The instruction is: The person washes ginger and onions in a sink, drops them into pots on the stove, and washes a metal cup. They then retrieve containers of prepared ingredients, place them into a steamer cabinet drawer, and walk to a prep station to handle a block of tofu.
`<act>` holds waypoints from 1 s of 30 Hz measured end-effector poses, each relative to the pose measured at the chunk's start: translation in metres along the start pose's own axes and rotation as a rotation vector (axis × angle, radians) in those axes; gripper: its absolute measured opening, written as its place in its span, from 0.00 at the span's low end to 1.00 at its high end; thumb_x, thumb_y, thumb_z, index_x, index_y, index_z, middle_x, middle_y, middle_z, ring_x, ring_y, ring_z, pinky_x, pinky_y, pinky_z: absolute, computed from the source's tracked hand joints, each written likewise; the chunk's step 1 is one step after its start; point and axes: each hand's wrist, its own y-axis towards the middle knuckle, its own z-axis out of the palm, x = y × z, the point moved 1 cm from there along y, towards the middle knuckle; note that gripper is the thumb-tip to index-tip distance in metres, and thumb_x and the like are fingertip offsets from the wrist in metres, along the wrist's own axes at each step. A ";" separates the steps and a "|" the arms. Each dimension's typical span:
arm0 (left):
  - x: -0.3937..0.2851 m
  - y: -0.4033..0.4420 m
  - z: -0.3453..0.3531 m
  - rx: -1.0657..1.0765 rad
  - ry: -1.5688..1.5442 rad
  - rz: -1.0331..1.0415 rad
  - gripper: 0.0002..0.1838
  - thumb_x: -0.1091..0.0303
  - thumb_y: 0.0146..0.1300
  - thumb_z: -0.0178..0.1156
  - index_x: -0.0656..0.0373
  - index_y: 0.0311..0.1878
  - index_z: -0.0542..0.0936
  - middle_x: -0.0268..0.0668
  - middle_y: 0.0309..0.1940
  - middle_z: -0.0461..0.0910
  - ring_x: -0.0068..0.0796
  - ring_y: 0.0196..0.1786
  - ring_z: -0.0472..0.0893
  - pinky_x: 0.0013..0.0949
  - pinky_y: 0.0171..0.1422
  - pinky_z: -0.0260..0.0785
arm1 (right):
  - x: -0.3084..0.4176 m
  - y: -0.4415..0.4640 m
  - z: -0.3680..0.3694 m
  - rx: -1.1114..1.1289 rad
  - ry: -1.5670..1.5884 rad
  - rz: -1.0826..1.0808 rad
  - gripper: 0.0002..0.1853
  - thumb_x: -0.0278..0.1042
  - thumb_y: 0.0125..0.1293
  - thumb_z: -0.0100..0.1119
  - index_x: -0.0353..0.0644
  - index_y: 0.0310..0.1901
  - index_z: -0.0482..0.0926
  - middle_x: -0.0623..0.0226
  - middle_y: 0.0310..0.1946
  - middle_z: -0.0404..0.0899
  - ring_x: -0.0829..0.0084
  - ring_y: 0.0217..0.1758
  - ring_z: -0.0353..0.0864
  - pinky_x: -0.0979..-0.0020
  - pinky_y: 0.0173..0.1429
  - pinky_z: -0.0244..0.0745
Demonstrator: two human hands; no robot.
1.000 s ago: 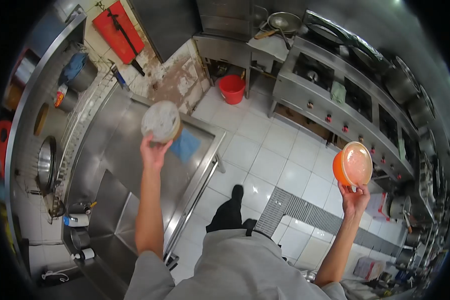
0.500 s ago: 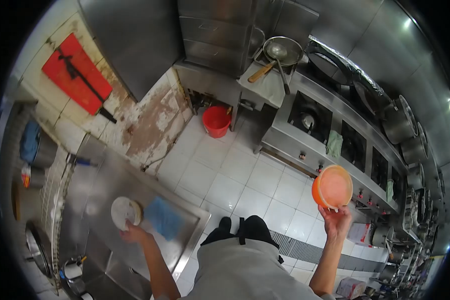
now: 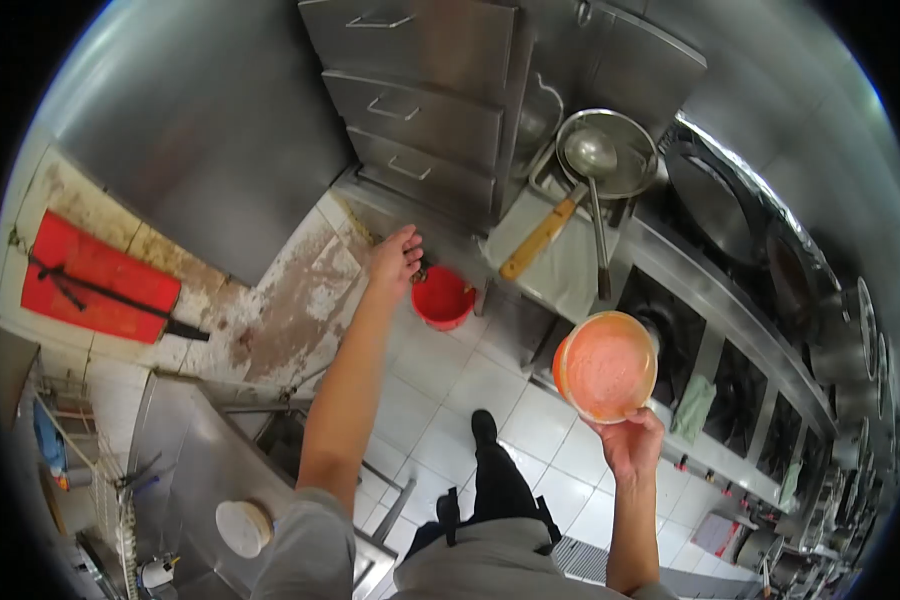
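My right hand [image 3: 632, 447] grips the near rim of a round orange tub [image 3: 563, 370], raised above the floor in front of the stove. Pinkish-orange food, smooth on top, shows inside it. Stretched far forward, my left hand [image 3: 395, 258] holds nothing, its fingers loosely bent and partly apart. It appears above the red bucket [image 3: 443, 300] and in front of the steel drawers [image 3: 410, 120]; I see no contact with either. Beside my left sleeve, a white round tub [image 3: 243, 528] stands on the steel counter [image 3: 185, 450].
A stove [image 3: 710, 340] runs along the right, with a green cloth [image 3: 694, 408] on its front. A strainer [image 3: 640, 180] and a ladle [image 3: 590, 153] lie at its far end. A large steel door [image 3: 200, 130] fills the upper left, near a red board [image 3: 100, 285].
My left hand has let go of the white tub and swung forward towards the drawers. The orange tub remains in my right hand. My view has moved closer to the drawers.
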 end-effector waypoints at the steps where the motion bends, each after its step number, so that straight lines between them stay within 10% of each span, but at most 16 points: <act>1: -0.001 0.043 0.008 -0.070 -0.061 -0.020 0.11 0.61 0.62 0.62 0.49 0.47 0.79 0.26 0.35 0.77 0.21 0.36 0.75 0.28 0.41 0.65 | 0.003 0.017 0.009 0.000 0.000 0.008 0.37 0.27 0.46 0.56 0.34 0.64 0.62 0.50 0.62 0.67 0.48 0.64 0.71 0.44 0.63 0.73; 9: -0.011 0.167 0.029 -0.084 -0.291 0.033 0.11 0.62 0.61 0.62 0.41 0.47 0.78 0.19 0.34 0.75 0.14 0.31 0.70 0.36 0.43 0.57 | 0.017 0.102 0.044 0.064 -0.089 0.030 0.37 0.25 0.47 0.56 0.34 0.64 0.63 0.50 0.62 0.67 0.52 0.65 0.70 0.47 0.64 0.72; 14: 0.004 0.116 -0.008 -0.252 -0.311 0.104 0.05 0.55 0.66 0.59 0.41 0.40 0.77 0.16 0.31 0.73 0.12 0.27 0.65 0.28 0.34 0.54 | 0.016 0.134 0.060 0.176 -0.185 0.118 0.36 0.25 0.49 0.58 0.35 0.64 0.63 0.54 0.62 0.68 0.56 0.63 0.73 0.49 0.61 0.75; 23: 0.014 -0.027 -0.103 -0.413 -0.224 0.158 0.19 0.70 0.70 0.52 0.55 0.63 0.72 0.23 0.36 0.77 0.11 0.27 0.65 0.17 0.26 0.53 | -0.049 0.206 0.152 0.288 -0.313 0.287 0.24 0.24 0.54 0.53 0.39 0.56 0.68 0.59 0.54 0.72 0.64 0.52 0.77 0.59 0.48 0.83; 30: 0.010 -0.081 -0.104 -0.331 -0.218 0.127 0.22 0.70 0.67 0.51 0.55 0.65 0.70 0.28 0.51 0.79 0.19 0.39 0.74 0.29 0.45 0.63 | -0.150 0.278 0.181 0.353 -0.494 0.389 0.14 0.26 0.55 0.55 0.40 0.44 0.69 0.58 0.48 0.71 0.59 0.50 0.76 0.54 0.46 0.85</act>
